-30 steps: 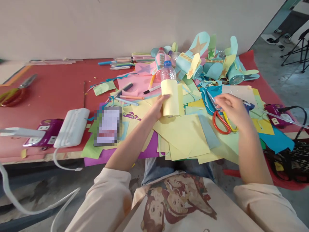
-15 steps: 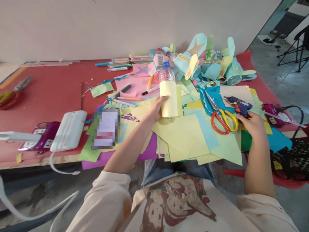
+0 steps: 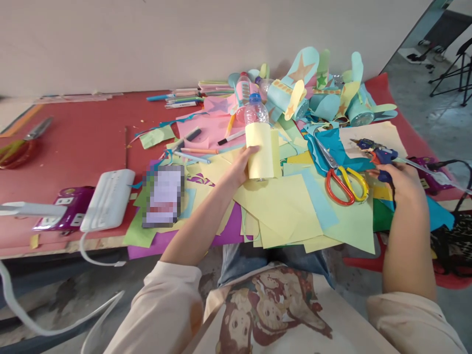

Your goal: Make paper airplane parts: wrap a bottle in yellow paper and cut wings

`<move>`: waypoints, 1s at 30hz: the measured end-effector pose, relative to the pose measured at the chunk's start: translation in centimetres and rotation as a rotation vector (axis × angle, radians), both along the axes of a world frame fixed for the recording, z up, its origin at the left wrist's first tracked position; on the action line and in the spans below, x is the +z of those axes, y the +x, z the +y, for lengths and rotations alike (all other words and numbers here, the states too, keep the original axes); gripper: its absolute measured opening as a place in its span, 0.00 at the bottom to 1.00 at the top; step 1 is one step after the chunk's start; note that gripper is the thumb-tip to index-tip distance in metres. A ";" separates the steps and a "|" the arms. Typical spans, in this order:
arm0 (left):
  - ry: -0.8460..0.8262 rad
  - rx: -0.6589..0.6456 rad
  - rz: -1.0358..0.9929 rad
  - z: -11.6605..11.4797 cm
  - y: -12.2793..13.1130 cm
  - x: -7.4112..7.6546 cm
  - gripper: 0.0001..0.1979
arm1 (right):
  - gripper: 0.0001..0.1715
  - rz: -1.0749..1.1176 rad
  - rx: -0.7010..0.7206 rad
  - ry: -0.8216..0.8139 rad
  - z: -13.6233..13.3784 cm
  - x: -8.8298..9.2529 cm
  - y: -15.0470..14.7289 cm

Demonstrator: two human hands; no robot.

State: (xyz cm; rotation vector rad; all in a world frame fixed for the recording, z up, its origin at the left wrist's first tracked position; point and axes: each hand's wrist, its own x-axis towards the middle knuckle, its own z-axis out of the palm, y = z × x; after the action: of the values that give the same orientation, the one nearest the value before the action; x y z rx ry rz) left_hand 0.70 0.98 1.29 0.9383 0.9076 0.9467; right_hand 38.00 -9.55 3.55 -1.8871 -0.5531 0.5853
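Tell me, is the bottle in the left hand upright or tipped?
Upright: the bottle stands with its blue cap on top and its base on the yellow sheets, the left hand holding its yellow paper wrap.

Nothing readable here — the flat rectangle (image 3: 163,195) is pixelated out, and the bottle (image 3: 256,112) shows no legible label, just a plain yellow paper wrap (image 3: 260,156)

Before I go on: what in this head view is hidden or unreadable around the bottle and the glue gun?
All in the head view:
- The right hand covers the handle of the glue gun, so its trigger is hidden.
- The yellow paper wrap hides the body of the bottle and the far fingers of the left hand.
- The flat object beside the left forearm is pixelated and unreadable.
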 end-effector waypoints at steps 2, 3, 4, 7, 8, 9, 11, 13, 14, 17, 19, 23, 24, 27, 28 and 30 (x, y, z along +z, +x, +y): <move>-0.005 -0.007 0.000 0.0 0.0 0.0 0.28 | 0.03 0.083 0.011 0.057 -0.1 0.4 0.0; -0.014 -0.008 -0.002 0.0 0.0 0.0 0.29 | 0.04 0.115 0.019 0.079 -0.1 0.7 0.1; -0.025 -0.006 -0.004 0.0 0.0 0.1 0.30 | 0.06 0.142 0.031 0.097 -0.2 0.9 0.1; -0.041 0.006 -0.007 -0.1 0.1 0.2 0.30 | 0.09 0.205 0.054 0.161 0.0 1.4 0.1; -0.040 0.012 -0.007 -0.1 0.1 0.2 0.30 | 0.09 0.231 0.057 0.192 0.2 1.5 0.1; -0.036 0.018 -0.007 -0.1 0.1 0.2 0.30 | 0.09 0.263 0.060 0.225 0.4 1.6 0.0; -0.030 0.025 -0.006 0.0 0.1 0.2 0.29 | 0.08 0.329 0.062 0.289 0.9 1.5 0.0; -0.031 0.021 -0.005 0.0 0.1 0.1 0.29 | 0.12 0.370 0.057 0.342 1.3 1.4 0.3; -0.032 0.018 -0.005 0.1 0.1 0.1 0.29 | 0.14 0.380 0.067 0.367 1.4 1.3 0.7; -0.029 0.011 -0.007 0.1 0.0 0.0 0.28 | 0.15 0.353 0.138 0.429 1.4 1.1 1.8; -0.024 0.010 -0.008 0.1 0.0 0.1 0.28 | 0.12 0.309 0.163 0.416 1.3 1.4 1.9; -0.018 0.007 0.005 -0.1 0.0 0.2 0.29 | 0.08 0.228 0.285 0.368 1.3 3.0 -0.8; -0.010 0.011 0.010 -0.2 0.0 0.2 0.30 | 0.07 0.215 0.359 0.363 1.5 3.5 -2.1; 0.021 0.022 0.020 -0.4 -0.1 0.3 0.30 | 0.09 0.218 0.589 0.349 2.4 4.5 -6.2; 0.031 0.023 0.022 -0.4 -0.1 0.3 0.30 | 0.09 0.227 0.669 0.336 2.9 4.7 -7.5; 0.053 0.023 0.032 -0.5 -0.1 0.4 0.29 | 0.10 0.234 0.764 0.320 4.1 4.7 -9.9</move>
State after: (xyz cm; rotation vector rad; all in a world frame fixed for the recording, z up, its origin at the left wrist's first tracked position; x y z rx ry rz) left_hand 0.56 0.46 1.65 0.9928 0.9261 0.9817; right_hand 28.11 -5.46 8.23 -1.2454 -1.1455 1.1158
